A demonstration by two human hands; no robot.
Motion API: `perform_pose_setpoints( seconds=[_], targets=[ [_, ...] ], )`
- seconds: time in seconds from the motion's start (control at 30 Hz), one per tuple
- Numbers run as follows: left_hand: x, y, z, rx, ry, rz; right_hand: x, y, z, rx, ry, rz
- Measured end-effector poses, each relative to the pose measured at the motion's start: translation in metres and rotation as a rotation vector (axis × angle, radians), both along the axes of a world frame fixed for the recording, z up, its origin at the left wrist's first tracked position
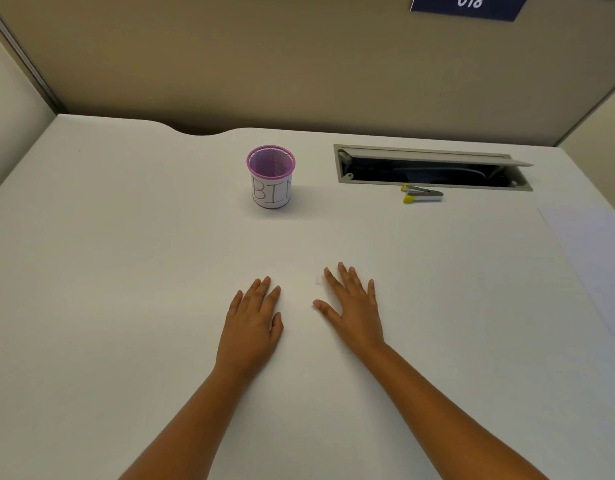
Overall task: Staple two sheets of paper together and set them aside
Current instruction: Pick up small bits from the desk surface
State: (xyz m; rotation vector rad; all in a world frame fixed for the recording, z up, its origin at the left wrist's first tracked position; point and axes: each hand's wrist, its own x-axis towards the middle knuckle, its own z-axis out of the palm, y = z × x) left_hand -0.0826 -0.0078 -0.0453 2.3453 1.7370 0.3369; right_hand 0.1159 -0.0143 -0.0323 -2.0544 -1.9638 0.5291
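- On the white desk (126,271), nearer to you than the purple mesh cup with the hand-lettered "BIN" paper label (270,178), both your hands lie flat and nothing is in them; by my reading the task has not begun, so you are at the fetching step.
- Your left hand (252,323) rests palm down just your side of the cup and slightly left of it, fingers released and held together, thumb tucked close.
- Your right hand (354,306) lies palm down to the right of the cup and nearer you, fingers released and fanned, thumb spread toward the left hand; the two hands sit near each other without touching.
- Both forearms run straight back toward you, low over the desk.
- The small metal stapler with yellow tips (422,195) lies well to the right of the cup, just in front of the open grey cable tray recessed in the desk (344,174).
- The pale sheets of paper (590,265) lie far right of the cup at the desk's edge, partly out of view; how many there are I cannot tell.
- Next, I judge, you must reach right for the sheets, square two together, then bring the stapler to a corner.
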Motion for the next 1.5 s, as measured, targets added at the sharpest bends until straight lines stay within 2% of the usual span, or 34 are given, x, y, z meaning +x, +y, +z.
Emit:
perform_pose_setpoints(
  seconds=[0.1, 0.37, 0.63, 0.97, 1.13, 1.37, 1.5],
  targets=[
    [0.0, 0.0, 0.0, -0.001, 0.003, -0.001, -0.008, 0.001, 0.0, 0.112, 0.226, -0.218],
    [0.0, 0.0, 0.0, -0.025, 0.021, -0.011, -0.031, 0.018, -0.001, 0.127, 0.252, -0.442],
    [-0.001, 0.0, 0.002, -0.019, 0.018, -0.013, -0.026, 0.02, 0.005, 0.103, 0.175, -0.365],
    [-0.002, 0.0, 0.001, -0.019, 0.009, -0.019, -0.024, 0.018, 0.006, 0.147, 0.256, -0.382],
    [-0.001, 0.0, 0.002, -0.016, 0.004, -0.013, -0.019, 0.008, 0.002, 0.237, 0.255, -0.335],
    [0.0, 0.0, 0.001, -0.012, 0.003, -0.007, -0.024, 0.003, 0.0, 0.216, 0.131, -0.423],
    [0.0, 0.0, 0.002, 0.004, 0.006, -0.011, -0.031, 0.008, 0.003, 0.187, 0.155, -0.463]
  ],
)
